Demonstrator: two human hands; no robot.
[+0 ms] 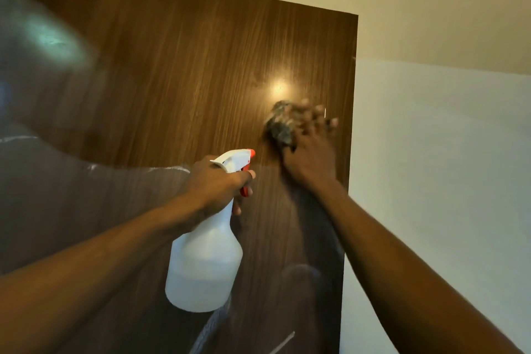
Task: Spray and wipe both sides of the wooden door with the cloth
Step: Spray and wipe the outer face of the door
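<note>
Wiping close to the door's free edge, sprayer at the ready

Nearest, the left hand (pixel 218 181) is curled round the neck of the white spray bottle (pixel 205 256), one finger on its red trigger (pixel 245 182); a stray squeeze would likely wet the other hand rather than bare wood. Beyond it the right hand (pixel 311 149), blurred, presses the wadded cloth (pixel 280 123) with spread fingers against the wooden door (pixel 172 66), high up near its free edge. A sweep too wide could slip off that edge or swing the door toward the pale wall (pixel 431 152).

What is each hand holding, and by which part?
Left hand grips the spray bottle by its neck, finger on the trigger. Right hand presses the cloth against the door.
</note>
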